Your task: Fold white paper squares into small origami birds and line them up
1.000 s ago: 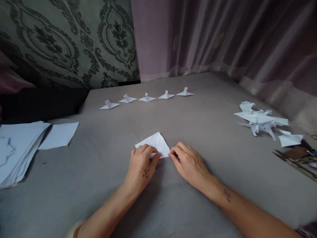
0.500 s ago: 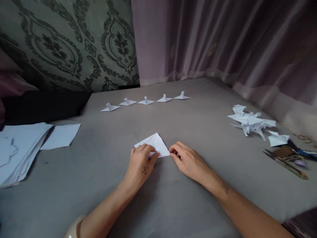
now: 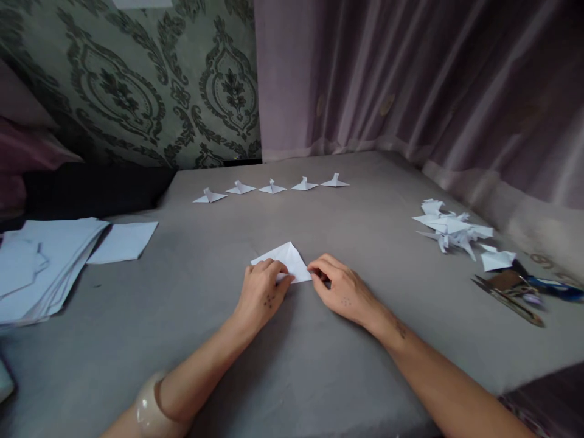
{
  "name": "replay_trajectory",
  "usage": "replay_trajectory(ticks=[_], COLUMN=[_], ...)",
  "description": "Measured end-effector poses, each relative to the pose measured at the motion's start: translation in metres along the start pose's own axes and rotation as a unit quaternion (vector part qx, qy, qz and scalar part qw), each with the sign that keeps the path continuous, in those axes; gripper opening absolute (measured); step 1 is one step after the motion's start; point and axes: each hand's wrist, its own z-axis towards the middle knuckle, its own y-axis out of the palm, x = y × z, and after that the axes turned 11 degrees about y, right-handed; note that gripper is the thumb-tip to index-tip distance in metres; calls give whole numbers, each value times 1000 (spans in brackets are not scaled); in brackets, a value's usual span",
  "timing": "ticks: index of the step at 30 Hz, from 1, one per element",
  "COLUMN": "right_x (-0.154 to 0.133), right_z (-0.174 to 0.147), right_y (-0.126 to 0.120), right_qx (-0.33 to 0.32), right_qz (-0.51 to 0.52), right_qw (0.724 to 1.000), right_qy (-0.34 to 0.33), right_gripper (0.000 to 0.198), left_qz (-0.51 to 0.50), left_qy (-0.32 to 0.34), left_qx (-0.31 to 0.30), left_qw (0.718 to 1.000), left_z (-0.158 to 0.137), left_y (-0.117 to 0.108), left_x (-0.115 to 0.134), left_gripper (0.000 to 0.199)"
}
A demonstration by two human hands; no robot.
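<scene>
A small folded sheet of white paper (image 3: 292, 258) lies on the grey cloth-covered surface in front of me, its pointed top facing away. My left hand (image 3: 264, 283) is closed on the paper's lower left part, thumb and fingers pinching a folded edge; some of the paper is hidden under it. At the paper's right corner, my right hand (image 3: 335, 283) pinches the tip between thumb and forefinger, with its other fingers curled in.
Several folded paper figures (image 3: 272, 187) stand in a row at the back. White paper sheets (image 3: 59, 249) are stacked at left, a smaller paper (image 3: 125, 241) beside them. At right lie a pile of paper figures (image 3: 451, 225) and scissors (image 3: 508, 301). Curtains (image 3: 314, 79) hang behind.
The whole view has shifted a little, so the side items appear moved rightward at left and leftward at right. Both hands remain on the paper, with barely any change in grip.
</scene>
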Motion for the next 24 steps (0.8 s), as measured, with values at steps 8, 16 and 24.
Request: replay_trajectory(ticks=[8, 16, 24], right_x=[1, -10, -1], right_z=[-1, -8, -5], right_y=[4, -2, -5], right_qx=[-4, 126, 65], right_qz=[-39, -74, -60], right_qw=[998, 979, 987], right_qy=[-55, -140, -131], right_gripper=[9, 15, 46], left_qz=[-35, -21, -128], left_qy=[39, 114, 78], left_qx=[27, 103, 121], left_qw=[998, 988, 981], left_z=[-8, -10, -10], left_y=[-3, -5, -6], left_x=[-2, -6, -5], left_gripper=[7, 14, 16])
